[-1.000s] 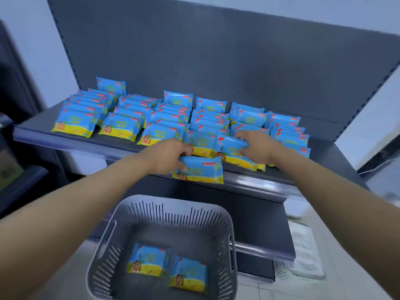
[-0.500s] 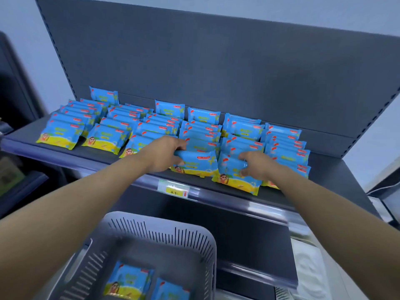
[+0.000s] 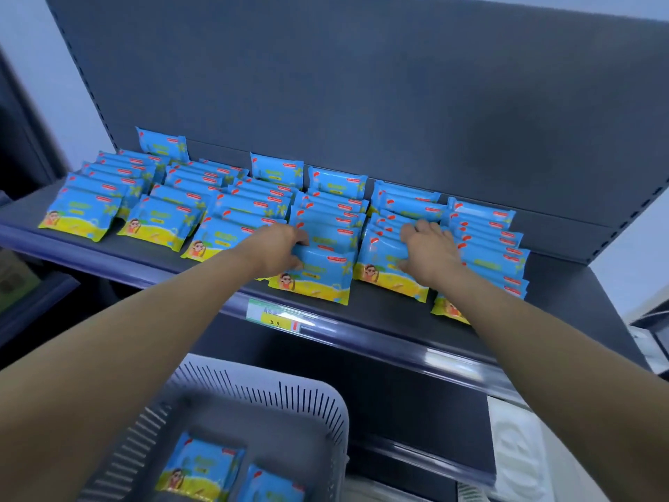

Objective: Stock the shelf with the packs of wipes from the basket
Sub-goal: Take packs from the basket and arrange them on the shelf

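Blue and yellow packs of wipes stand in several overlapping rows on the dark shelf (image 3: 564,284). My left hand (image 3: 278,250) grips the left end of the front pack (image 3: 322,277) of a middle row. My right hand (image 3: 430,253) lies over the front pack (image 3: 376,266) of the row beside it, fingers curled on its top edge. Below, the grey slotted basket (image 3: 318,403) holds two more packs: one (image 3: 199,467) to the left and one (image 3: 271,487) cut off by the frame's bottom edge.
A green and yellow price tag (image 3: 273,315) sits on the shelf's front rail. The dark back panel (image 3: 362,85) rises behind the rows. A lower shelf edge (image 3: 427,454) juts out under the basket. White bagged goods (image 3: 521,451) lie at lower right.
Both hands pushed their packs back from the shelf's front edge into the rows. The view tilted upward, so the basket dropped toward the bottom of the frame.
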